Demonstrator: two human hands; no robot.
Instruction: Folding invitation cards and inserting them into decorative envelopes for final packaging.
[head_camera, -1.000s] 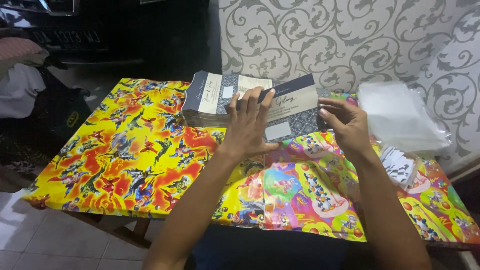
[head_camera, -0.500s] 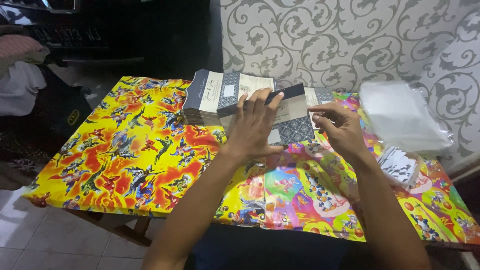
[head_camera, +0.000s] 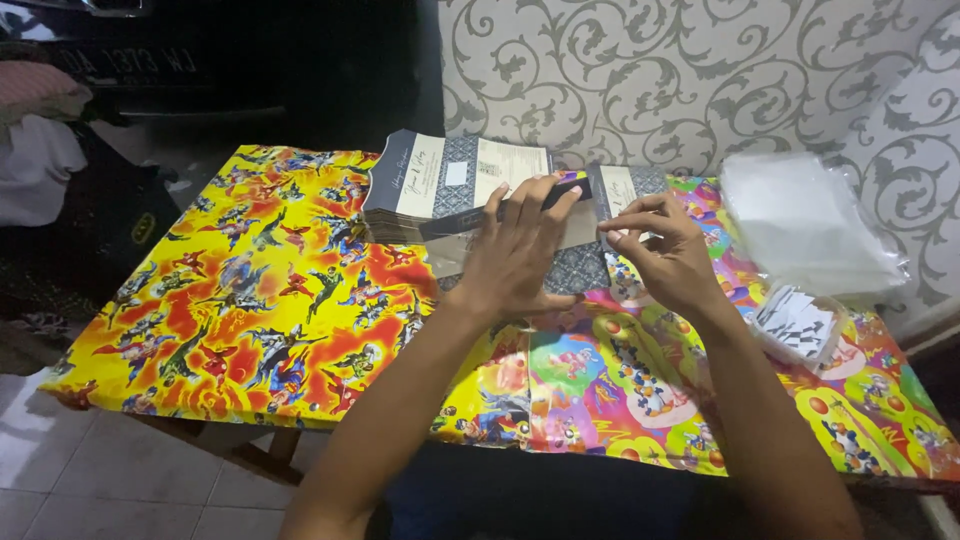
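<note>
Against the patterned wall, a table (head_camera: 230, 330) draped in bright cartoon-print plastic carries the work, and every place below is given from the stack of printed cards (head_camera: 450, 190) lying at its far edge. Just right of that stack, and overlapping its near corner, lies a single grey-and-cream card (head_camera: 580, 262), partly folded. The left hand (head_camera: 520, 255) presses flat on this card, fingers spread and extended, not gripping but pinning it down, with the fingertips reaching a dark flap (head_camera: 565, 190) at the card's far end. The right hand (head_camera: 665, 250), further right of the stack, has thumb and forefinger pinched on the card's right edge, the other fingers loosely curled; what exactly lies between the fingertips is hard to make out, though it looks like a side panel being turned inward.

Judging by this, the step in hand is the folding of one card along its creases while the flat hand keeps it from sliding. The next move would call for steady downward pressure from the left hand and a clean sweep of the right along the crease.

Well right of the stack sits a heap of clear plastic sleeves (head_camera: 805, 220), and nearer the person from that, a small bundle of white slips (head_camera: 795, 325).
</note>
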